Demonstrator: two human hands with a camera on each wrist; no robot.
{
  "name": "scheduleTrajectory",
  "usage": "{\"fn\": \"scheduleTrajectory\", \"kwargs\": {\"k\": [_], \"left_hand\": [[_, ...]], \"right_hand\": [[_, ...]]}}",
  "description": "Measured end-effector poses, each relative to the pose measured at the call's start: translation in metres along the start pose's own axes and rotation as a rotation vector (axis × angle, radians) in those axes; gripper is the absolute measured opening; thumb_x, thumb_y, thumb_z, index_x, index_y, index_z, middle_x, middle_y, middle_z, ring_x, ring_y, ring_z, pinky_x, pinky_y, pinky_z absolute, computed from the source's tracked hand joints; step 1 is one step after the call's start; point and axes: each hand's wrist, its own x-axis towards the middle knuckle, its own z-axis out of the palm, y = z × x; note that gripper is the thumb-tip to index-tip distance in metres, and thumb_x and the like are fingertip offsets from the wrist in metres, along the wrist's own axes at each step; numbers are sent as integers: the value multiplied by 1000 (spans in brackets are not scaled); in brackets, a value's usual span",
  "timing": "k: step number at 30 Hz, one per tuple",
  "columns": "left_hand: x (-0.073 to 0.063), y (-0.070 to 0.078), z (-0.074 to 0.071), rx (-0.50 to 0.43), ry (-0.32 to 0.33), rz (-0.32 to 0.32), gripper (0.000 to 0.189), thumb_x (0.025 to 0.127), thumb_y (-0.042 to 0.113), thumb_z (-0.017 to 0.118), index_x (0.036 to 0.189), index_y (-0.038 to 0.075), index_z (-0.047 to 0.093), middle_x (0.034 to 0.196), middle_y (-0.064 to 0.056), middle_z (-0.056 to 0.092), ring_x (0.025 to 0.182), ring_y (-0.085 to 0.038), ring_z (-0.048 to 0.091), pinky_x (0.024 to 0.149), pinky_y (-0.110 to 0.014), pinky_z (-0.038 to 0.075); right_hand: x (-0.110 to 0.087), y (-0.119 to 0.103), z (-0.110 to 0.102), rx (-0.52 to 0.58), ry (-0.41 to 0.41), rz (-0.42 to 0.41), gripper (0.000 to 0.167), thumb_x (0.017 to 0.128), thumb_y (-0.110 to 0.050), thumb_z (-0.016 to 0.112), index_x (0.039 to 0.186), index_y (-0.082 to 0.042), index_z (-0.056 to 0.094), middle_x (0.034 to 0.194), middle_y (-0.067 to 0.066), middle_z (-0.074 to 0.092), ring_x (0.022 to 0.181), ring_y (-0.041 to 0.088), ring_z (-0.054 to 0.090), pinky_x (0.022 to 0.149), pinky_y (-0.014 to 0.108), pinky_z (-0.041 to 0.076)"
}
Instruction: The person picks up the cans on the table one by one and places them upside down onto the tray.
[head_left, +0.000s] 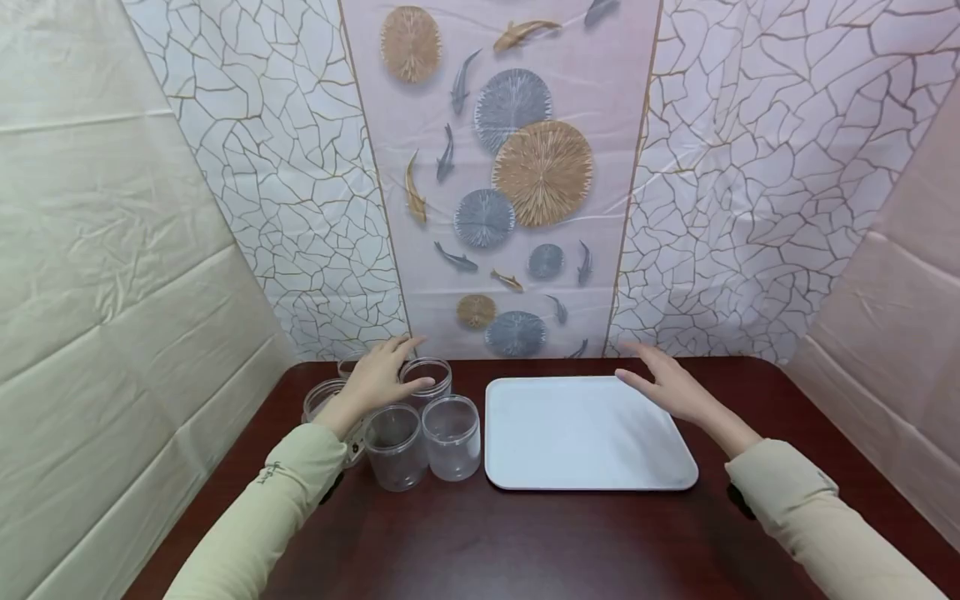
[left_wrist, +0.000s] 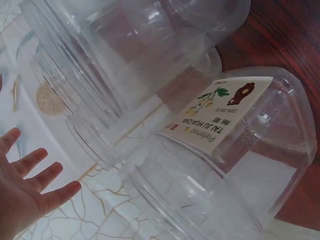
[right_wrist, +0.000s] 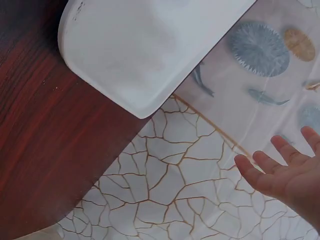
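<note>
My left hand (head_left: 381,377) hovers over a cluster of clear plastic jars, fingers spread and holding nothing. Two lidless jars stand at the front of the cluster, one jar (head_left: 395,450) beside another jar (head_left: 452,439). Behind them is a third jar (head_left: 427,377), and more are partly hidden by the hand and sleeve. A paper label (left_wrist: 215,115) with printed plants and lettering shows on one jar in the left wrist view. On the other side, my right hand (head_left: 670,388) is held above the right part of a white rectangular tray (head_left: 577,433), fingers extended, gripping nothing.
The dark red wooden table (head_left: 480,542) carries the jars at left and the tray at centre right. A patterned cloth wall (head_left: 487,275) rises right behind its back edge. Beige cloth walls (head_left: 97,292) stand at both sides.
</note>
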Motion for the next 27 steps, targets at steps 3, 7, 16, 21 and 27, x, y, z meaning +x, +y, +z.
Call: {"fn": "scheduleTrajectory", "kwargs": {"k": [3, 7, 16, 21, 27], "left_hand": [[2, 3, 1, -3, 8, 16, 72, 85, 52, 62, 144, 18, 39, 141, -19, 45, 124, -42, 46, 92, -60, 43], [4, 6, 0, -24, 6, 15, 68, 86, 51, 61, 141, 17, 43, 140, -19, 46, 124, -41, 47, 93, -59, 44], [8, 7, -1, -58, -57, -4, 69, 85, 53, 61, 141, 15, 44, 140, -18, 45, 126, -40, 45, 93, -59, 43], [15, 12, 0, -59, -100, -27, 66, 86, 49, 62, 139, 14, 46, 139, -18, 47, 124, -40, 47, 94, -58, 43], [26, 19, -1, -58, -170, -56, 64, 86, 49, 61, 139, 16, 47, 141, -17, 46, 126, -39, 47, 98, -57, 41]], "right_hand": [[-2, -5, 0, 40, -8, -6, 68, 98, -44, 44, 144, 3, 30, 146, 28, 32, 133, 48, 29, 103, 64, 27], [-3, -12, 2, 30, -5, -36, 65, 98, -43, 45, 144, 1, 31, 145, 26, 35, 132, 46, 32, 102, 63, 31], [-2, -26, 11, 16, -7, -158, 56, 97, -36, 50, 141, -3, 40, 143, 21, 42, 130, 42, 39, 101, 60, 34], [-4, -32, 12, 7, -16, -159, 56, 96, -37, 51, 140, -4, 41, 142, 20, 44, 129, 41, 42, 101, 59, 35], [-9, -36, 15, -19, -14, -167, 57, 94, -39, 54, 139, -6, 43, 139, 19, 47, 128, 42, 42, 101, 60, 35]]}}
